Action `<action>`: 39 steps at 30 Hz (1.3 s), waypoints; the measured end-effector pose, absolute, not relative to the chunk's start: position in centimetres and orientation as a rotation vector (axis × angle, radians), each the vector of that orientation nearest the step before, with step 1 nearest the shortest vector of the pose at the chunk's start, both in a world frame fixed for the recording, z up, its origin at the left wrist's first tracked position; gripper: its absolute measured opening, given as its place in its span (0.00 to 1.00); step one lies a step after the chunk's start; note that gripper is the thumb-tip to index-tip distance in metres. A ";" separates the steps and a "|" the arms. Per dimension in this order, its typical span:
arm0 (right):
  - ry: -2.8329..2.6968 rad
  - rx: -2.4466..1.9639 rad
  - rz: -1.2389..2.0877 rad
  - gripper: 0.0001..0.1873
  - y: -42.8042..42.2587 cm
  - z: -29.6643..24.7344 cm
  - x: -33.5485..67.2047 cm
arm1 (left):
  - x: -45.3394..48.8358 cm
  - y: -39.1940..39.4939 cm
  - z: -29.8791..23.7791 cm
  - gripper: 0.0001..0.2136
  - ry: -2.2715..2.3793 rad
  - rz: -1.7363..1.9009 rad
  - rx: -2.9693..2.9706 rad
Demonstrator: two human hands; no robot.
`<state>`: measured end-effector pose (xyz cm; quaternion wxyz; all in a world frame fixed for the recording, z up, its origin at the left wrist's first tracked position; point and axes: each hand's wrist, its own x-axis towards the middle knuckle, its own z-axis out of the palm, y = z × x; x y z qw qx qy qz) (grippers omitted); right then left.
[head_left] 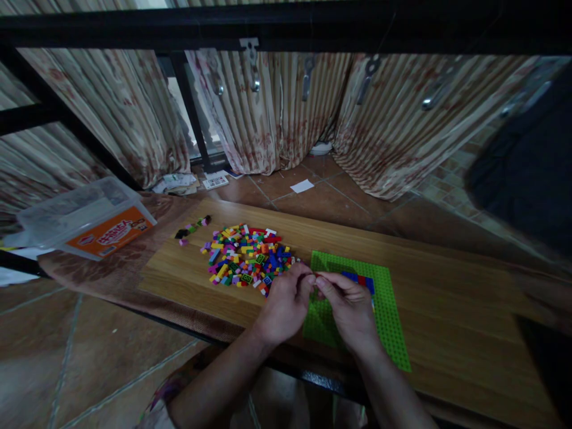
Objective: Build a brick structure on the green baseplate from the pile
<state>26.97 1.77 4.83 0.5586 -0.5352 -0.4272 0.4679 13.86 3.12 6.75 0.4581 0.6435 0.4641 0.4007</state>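
Both my hands meet over the left part of a green studded baseplate point(384, 304) lying on a wooden board point(447, 298). My left hand point(286, 304) and my right hand point(351, 310) have their fingertips pinched together around something small that I cannot make out. A short row of blue and red bricks point(360, 279) sits on the plate just behind my right hand. A heap of small bricks in many colours point(248, 259) lies on the board to the left of my hands.
A few loose bricks point(192, 228) lie at the board's far left. A clear plastic box with an orange label point(89, 220) stands on the left. Curtains hang behind; papers lie on the tiled floor. A dark shape fills the right edge.
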 end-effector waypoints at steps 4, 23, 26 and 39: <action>-0.916 -1.204 1.225 0.08 1.8 4.6 26.7 | 13.6 3.3 6.6 0.09 1.118 0.958 1.581; -1.914 -1.800 0.313 0.13 2.1 2.3 25.0 | 8.9 6.0 8.3 0.12 1.219 1.206 0.909; -1.919 -1.751 0.354 0.13 2.6 2.1 24.1 | 9.0 5.8 8.4 0.12 1.181 1.232 0.878; -1.536 -1.552 0.379 0.12 1.2 5.4 29.4 | 11.9 4.6 6.4 0.09 1.139 1.039 1.366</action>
